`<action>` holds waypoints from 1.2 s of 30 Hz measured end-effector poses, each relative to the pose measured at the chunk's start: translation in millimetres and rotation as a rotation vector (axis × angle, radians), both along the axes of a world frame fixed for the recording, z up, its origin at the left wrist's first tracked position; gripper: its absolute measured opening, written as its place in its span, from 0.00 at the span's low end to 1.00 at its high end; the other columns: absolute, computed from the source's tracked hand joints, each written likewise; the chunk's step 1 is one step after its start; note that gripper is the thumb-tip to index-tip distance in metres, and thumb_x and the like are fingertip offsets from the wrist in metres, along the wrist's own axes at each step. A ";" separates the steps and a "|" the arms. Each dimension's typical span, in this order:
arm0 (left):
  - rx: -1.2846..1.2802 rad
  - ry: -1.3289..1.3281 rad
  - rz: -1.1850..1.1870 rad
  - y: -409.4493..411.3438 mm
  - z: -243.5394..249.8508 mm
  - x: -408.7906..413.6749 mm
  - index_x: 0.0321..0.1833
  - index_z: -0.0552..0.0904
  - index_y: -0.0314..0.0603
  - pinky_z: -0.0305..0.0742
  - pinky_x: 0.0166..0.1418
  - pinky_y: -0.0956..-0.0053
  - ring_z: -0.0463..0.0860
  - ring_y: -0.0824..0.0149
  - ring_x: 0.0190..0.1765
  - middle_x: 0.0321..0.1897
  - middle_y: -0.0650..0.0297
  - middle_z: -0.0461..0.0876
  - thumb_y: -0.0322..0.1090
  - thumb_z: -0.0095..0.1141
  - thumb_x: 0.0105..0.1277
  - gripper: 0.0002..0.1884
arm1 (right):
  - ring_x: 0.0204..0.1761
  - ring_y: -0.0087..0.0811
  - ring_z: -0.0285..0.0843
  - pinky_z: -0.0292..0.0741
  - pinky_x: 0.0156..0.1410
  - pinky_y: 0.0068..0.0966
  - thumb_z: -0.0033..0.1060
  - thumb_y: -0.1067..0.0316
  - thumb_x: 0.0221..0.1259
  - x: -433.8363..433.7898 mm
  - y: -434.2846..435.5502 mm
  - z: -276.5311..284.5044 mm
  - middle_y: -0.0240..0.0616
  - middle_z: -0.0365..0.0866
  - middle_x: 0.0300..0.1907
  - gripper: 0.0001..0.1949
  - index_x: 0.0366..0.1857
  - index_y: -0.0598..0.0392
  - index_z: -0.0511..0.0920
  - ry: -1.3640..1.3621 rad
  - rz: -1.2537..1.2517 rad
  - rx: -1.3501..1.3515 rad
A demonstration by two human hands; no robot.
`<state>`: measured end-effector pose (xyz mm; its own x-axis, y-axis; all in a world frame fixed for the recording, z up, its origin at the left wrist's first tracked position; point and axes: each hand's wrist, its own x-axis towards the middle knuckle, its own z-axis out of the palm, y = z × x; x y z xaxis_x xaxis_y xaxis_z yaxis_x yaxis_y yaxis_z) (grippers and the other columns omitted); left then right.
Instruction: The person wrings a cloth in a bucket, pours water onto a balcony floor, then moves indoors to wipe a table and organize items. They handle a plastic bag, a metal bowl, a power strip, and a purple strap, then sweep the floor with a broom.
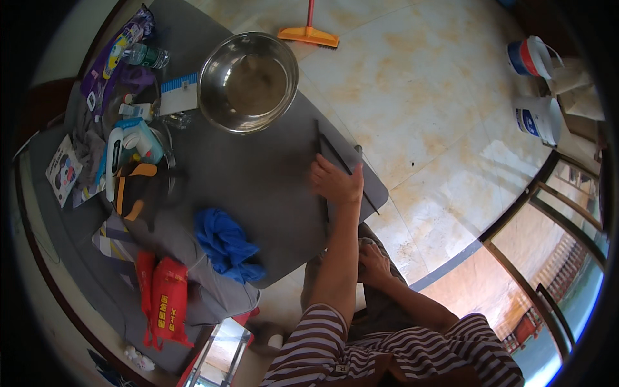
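Note:
My left hand [337,181] is over the right part of a dark grey padded surface [251,184], beside two thin dark sticks [336,154]. Its fingers are slightly blurred, with the thumb apart, and nothing shows in it. My right hand [375,263] rests at my lap against dark trousers; its fingers are partly hidden, and whether it holds something cannot be told. A steel basin [249,82] with some brownish content or tint at its bottom stands at the far edge. A crumpled blue cloth [227,246] lies to the left, near me.
Bottles, a purple packet [113,63], a blue-and-white box [179,94] and a black-and-orange item [133,191] crowd the left side. Red packages [167,300] lie nearer me. An orange broom [309,36] stands on the tiled floor; two buckets [537,118] are at the right.

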<state>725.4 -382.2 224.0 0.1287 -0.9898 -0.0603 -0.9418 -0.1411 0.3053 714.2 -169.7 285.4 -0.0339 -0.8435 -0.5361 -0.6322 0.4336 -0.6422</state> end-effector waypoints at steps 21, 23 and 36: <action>0.190 0.784 0.617 -13.6 -5.7 223.0 0.38 0.79 0.36 0.72 0.41 0.68 0.80 0.64 0.36 0.30 0.60 0.80 0.45 0.55 0.66 0.16 | 0.54 0.41 0.69 0.71 0.56 0.36 0.68 0.69 0.34 48.7 -142.8 0.3 0.34 0.73 0.51 0.22 0.42 0.40 0.79 -0.131 0.373 -0.391; 0.146 0.805 0.522 -42.3 10.1 213.5 0.38 0.79 0.36 0.71 0.39 0.71 0.77 0.69 0.33 0.28 0.63 0.79 0.47 0.57 0.65 0.17 | 0.54 0.41 0.69 0.70 0.56 0.35 0.66 0.68 0.38 80.5 -160.3 -42.0 0.34 0.73 0.52 0.19 0.41 0.38 0.79 -0.135 0.535 -0.538; -0.122 0.552 0.370 -215.5 -71.5 225.5 0.32 0.79 0.22 0.74 0.38 0.55 0.81 0.43 0.31 0.25 0.39 0.80 0.39 0.56 0.43 0.21 | 0.49 0.43 0.72 0.74 0.50 0.38 0.62 0.73 0.34 -99.4 -308.1 -86.0 0.37 0.79 0.42 0.23 0.43 0.46 0.78 0.509 -0.446 -0.399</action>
